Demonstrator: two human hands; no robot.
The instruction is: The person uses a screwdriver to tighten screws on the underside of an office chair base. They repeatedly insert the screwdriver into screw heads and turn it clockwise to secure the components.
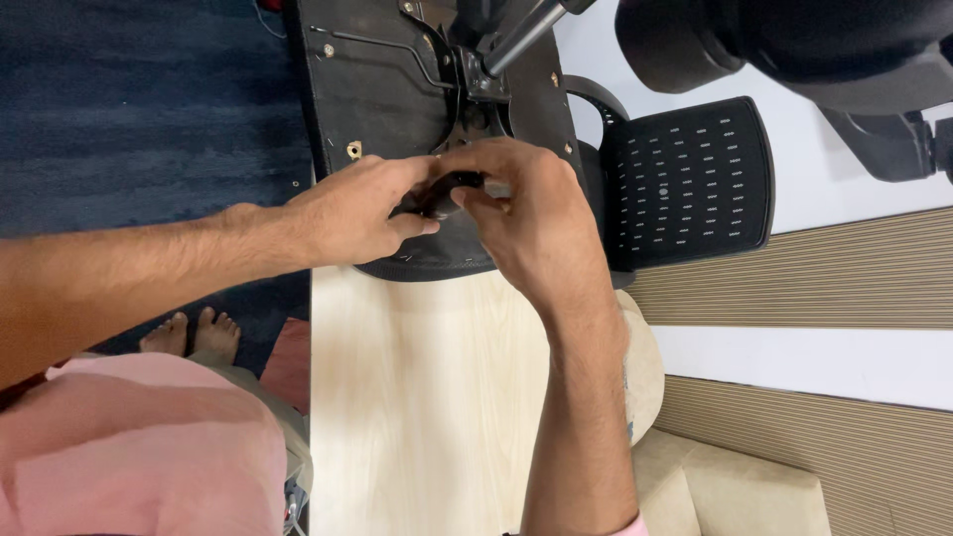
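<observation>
Chair seat underside (pixel 382 89) lies flipped on the pale wooden table (pixel 427 397), and both my hands pinch a small black part (pixel 444 194) at its near edge, mostly hidden so I can't tell what it is. Left hand (pixel 352 208) and right hand (pixel 526 213) are curled tight around it; mesh backrest (pixel 690 179) sticks out beside, metal post (pixel 521 35) cut off up top

No packages, labels, signs or screens show anywhere in this view.
</observation>
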